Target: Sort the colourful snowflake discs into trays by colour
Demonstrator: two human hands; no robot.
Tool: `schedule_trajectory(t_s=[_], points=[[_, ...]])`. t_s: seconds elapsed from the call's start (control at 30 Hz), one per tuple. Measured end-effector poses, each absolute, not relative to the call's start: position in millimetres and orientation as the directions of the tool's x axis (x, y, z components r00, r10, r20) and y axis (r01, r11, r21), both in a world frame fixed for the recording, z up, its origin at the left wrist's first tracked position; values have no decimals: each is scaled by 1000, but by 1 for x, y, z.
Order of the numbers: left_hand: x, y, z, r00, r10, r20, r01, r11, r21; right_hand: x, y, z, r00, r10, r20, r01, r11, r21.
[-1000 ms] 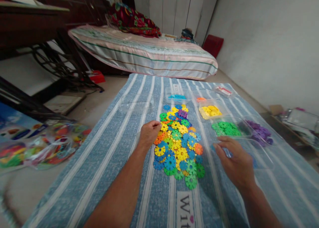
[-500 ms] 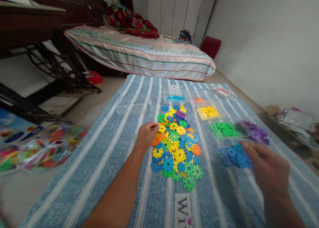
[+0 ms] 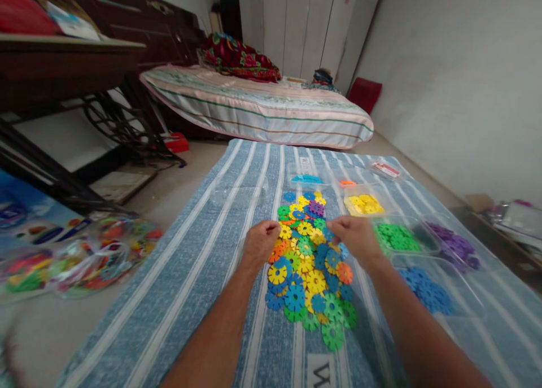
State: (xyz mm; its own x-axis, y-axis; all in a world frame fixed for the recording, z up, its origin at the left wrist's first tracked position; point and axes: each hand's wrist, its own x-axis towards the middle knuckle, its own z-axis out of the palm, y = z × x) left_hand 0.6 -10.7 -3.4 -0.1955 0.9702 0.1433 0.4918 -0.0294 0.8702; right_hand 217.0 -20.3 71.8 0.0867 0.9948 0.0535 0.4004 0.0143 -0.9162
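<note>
Yellow, blue, green, orange and purple discs lie on a blue, white-striped cloth.

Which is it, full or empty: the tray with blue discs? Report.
Partly filled: the tray holds one low cluster of blue discs, the rest bare.

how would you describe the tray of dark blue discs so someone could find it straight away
On the blue striped mat, a row of clear plastic trays runs along the right side of the mixed pile of toy discs. Take the nearest tray, closest to the camera. It alone holds dark blue discs; its neighbours hold green discs and purple discs.
</note>
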Motion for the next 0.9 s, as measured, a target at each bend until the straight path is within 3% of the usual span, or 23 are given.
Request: schedule_trajectory(t_s=[0.27, 0.33, 0.43, 0.57, 0.7, 0.8, 0.9], points=[[1, -11, -8, -188, 972, 139, 476, -34, 879, 195, 92, 108, 306, 944, 126, 283, 36, -958], [1, -11, -10, -189, 972, 137, 471, -32, 881, 193, 78, 99, 223, 955, 195, 377, 100, -921], [2, -10, -11, -192, 972, 135, 458, -33, 888, 191, 26, 76, -68, 969, 237, 553, 234, -800], [4, -9, -14, -195, 971, 139, 440, -40, 897, 193, -54, 46, -320, 895, 311, 621, 446, -645], [4, -8, -14, -192, 969, 152, 449, -51, 892, 191, -104, 26, -434, 793, 428, 662, 603, -445], [4, -8, -14, -190, 968, 167, 472, -59, 880, 183, -121, 19, -451, 795, 406, 744, 586, -321], [3, -8, -14, -186, 966, 178, 482, -68, 874, 177, -128, 15, -438, 820, 369, 784, 549, -289]])
